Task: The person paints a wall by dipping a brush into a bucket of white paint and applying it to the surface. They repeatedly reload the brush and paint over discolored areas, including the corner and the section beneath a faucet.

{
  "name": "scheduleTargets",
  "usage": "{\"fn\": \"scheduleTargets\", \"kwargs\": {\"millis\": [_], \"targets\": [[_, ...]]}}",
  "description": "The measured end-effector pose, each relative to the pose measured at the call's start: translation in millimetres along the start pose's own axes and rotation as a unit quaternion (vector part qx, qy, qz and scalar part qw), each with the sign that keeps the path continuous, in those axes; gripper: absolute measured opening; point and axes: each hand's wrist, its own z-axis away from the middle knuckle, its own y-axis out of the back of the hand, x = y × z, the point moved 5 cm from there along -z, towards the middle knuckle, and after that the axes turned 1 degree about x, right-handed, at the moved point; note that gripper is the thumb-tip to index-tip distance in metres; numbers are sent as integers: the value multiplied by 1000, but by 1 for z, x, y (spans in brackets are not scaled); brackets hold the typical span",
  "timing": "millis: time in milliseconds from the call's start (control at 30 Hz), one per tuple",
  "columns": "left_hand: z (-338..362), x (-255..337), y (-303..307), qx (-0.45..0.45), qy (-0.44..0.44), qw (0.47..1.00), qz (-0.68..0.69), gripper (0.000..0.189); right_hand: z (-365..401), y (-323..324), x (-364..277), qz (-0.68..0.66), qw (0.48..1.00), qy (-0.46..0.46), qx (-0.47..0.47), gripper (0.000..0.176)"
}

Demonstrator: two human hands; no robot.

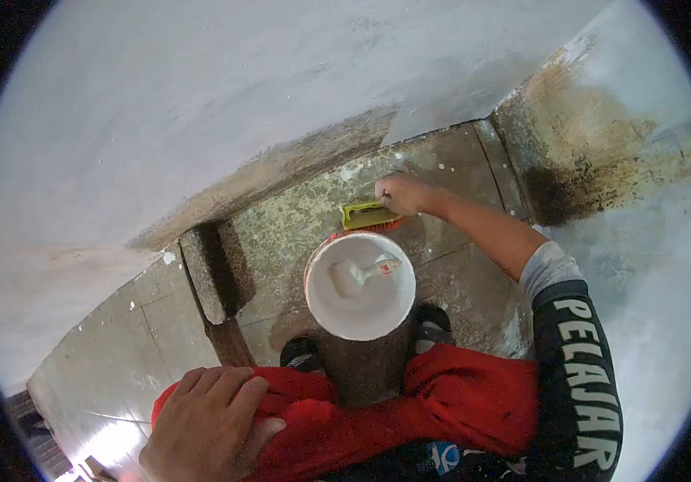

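My right hand (404,194) reaches forward with its fingers curled closed, low near the foot of the wall. Whatever those fingers hold, if anything, is too small or hidden to make out. Just beside the hand lies a yellow-green scrub brush (368,215) with orange bristles, behind the bucket's rim. My left hand (205,422) rests on my left knee over red cloth, fingers stretched out and holding nothing. Between my feet stands a white bucket (397,309). Inside it, a paintbrush (381,268) with a pale handle leans, its bristle end near the whitish contents.
A grey-white wall (201,104) rises in front, stained along its base. On the right, another wall (586,153) has brown and black stains. A raised block (207,273) stands at the left on the paint-spotted tile floor (120,337).
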Motion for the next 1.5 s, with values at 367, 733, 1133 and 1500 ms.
{"fn": "scheduleTargets", "kwargs": {"millis": [367, 733, 1133, 1500], "targets": [[5, 4, 4, -5, -15, 999, 50, 42, 73, 52, 41, 354, 911, 56, 205, 31], [-1, 6, 5, -9, -16, 999, 39, 44, 97, 34, 44, 282, 921, 67, 261, 42], [-1, 7, 3, -14, -18, 999, 36, 42, 41, 22, -64, 238, 912, 218, 255, 23], [0, 7, 7, -13, -16, 998, 58, 41, 47, 32, -37, 266, 903, -47, 334, 42]]}}
